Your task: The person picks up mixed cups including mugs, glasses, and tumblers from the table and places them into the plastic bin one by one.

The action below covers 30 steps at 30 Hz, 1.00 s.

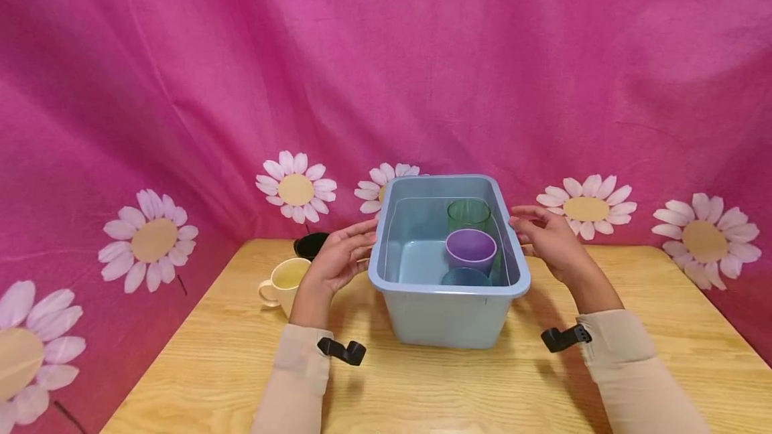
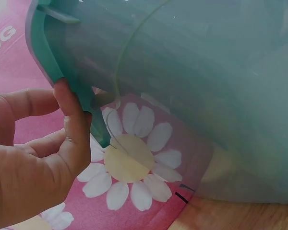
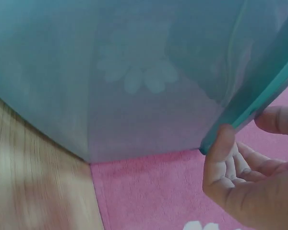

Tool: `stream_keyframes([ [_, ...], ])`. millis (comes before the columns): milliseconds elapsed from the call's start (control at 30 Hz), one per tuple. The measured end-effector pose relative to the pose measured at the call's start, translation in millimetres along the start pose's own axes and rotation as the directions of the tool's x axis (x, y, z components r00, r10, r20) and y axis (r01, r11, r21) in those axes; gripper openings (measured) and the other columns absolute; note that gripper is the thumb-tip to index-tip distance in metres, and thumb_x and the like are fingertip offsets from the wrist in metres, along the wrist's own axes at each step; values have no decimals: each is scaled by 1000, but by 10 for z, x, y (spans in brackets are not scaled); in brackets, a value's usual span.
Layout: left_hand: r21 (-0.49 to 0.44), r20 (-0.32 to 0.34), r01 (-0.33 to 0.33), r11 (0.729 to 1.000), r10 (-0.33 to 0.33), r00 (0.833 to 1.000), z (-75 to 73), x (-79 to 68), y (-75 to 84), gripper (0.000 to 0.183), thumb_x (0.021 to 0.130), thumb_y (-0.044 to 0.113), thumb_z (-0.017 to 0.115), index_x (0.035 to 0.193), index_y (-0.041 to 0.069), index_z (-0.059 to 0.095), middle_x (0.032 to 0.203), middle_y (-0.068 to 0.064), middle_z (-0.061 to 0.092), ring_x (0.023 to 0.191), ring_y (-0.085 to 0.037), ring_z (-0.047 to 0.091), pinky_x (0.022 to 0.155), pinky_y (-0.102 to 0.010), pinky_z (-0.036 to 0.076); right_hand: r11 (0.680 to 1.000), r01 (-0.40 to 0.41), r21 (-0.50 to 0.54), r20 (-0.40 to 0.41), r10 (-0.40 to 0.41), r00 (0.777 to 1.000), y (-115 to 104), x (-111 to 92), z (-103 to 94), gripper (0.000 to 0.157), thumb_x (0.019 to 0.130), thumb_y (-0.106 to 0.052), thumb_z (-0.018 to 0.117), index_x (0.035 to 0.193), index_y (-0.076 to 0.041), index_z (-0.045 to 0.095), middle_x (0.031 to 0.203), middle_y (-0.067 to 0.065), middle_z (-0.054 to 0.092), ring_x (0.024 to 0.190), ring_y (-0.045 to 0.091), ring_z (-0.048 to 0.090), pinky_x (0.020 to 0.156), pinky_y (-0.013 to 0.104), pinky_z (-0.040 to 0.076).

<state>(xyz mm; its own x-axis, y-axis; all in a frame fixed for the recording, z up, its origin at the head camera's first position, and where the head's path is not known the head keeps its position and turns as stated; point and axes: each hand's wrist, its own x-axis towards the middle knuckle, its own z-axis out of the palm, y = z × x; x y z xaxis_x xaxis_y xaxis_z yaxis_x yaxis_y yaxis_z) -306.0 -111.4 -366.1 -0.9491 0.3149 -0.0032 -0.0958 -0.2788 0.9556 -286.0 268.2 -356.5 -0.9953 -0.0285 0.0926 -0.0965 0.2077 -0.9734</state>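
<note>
A blue-grey plastic tub (image 1: 446, 320) is at the middle of the wooden table, its open top tilted towards me in the head view. On its left side my left hand (image 1: 340, 253) grips the rim, with thumb and fingertips at the lip in the left wrist view. My right hand (image 1: 557, 246) pinches the opposite rim between thumb and finger, as the right wrist view shows. Inside the tub, along its right side, are a green clear tumbler (image 1: 468, 214), a purple cup (image 1: 471, 250) and a teal cup (image 1: 467, 277), partly hidden by the front wall.
Close by my left wrist stands a cream mug (image 1: 286, 280), partly covered by the forearm. Behind it sits a black vessel (image 1: 310, 245), half hidden by the left hand. A pink flowered cloth (image 1: 458, 86) hangs along the table's back and sides.
</note>
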Motion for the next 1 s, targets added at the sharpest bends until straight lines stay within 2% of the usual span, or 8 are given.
stream_keyframes([
  [333,185,-114,6,983,16,993,-11,-32,98,42,102,12,60,142,0,58,109,-7,69,74,-17,67,73,-30,61,970,-8,244,72,-10,997,-37,-8,-17,51,103,-8,59,146,12,39,99,-4,71,82,9,68,75,22,58],
  [433,327,-131,-20,945,66,989,-32,-50,150,39,101,6,58,139,-2,59,112,-14,67,70,-17,65,69,-28,61,962,-16,274,86,-8,996,-30,-17,-21,51,102,-7,60,146,11,39,101,-3,72,84,9,69,75,22,58],
  [500,455,-124,-50,889,119,985,-45,-65,180,38,99,1,55,136,-3,60,112,-17,65,70,-17,63,67,-27,60,958,-22,286,89,-4,996,-20,-22,-20,52,102,-7,60,146,11,39,101,-3,72,86,9,69,75,22,58],
  [600,680,-75,-105,726,212,974,-82,-84,223,39,93,-5,52,131,-2,65,107,-16,66,73,-19,62,66,-28,58,959,-36,281,90,11,996,-23,-31,-24,54,102,-7,61,148,10,38,103,-4,71,87,9,69,76,22,58],
  [700,860,29,-160,485,265,964,-149,-113,266,39,91,-2,54,128,-1,67,109,-15,70,89,-25,67,77,-37,59,961,-41,273,85,18,996,-17,-33,-27,53,103,-7,60,149,10,38,103,-4,71,86,10,68,76,22,58],
  [800,942,127,-202,267,274,953,-218,-173,310,40,90,0,57,127,-1,68,111,-16,69,99,-29,67,85,-43,57,960,-45,277,81,23,996,-18,-32,-20,53,102,-7,60,148,9,39,103,-4,71,85,10,69,75,22,58],
  [900,965,192,-231,120,272,943,-296,-226,324,39,89,1,58,126,-2,69,106,-14,67,89,-27,63,79,-42,55,955,-48,291,79,26,997,-33,-28,-10,53,101,-7,63,147,9,40,103,-3,72,84,10,69,74,21,57],
  [1000,965,245,-261,19,288,926,-389,-267,314,37,90,3,59,125,-2,70,106,-13,66,93,-27,62,82,-42,53,955,-42,295,79,19,997,-50,-17,-6,53,101,-7,63,146,10,40,102,-3,72,83,10,69,73,21,57],
])
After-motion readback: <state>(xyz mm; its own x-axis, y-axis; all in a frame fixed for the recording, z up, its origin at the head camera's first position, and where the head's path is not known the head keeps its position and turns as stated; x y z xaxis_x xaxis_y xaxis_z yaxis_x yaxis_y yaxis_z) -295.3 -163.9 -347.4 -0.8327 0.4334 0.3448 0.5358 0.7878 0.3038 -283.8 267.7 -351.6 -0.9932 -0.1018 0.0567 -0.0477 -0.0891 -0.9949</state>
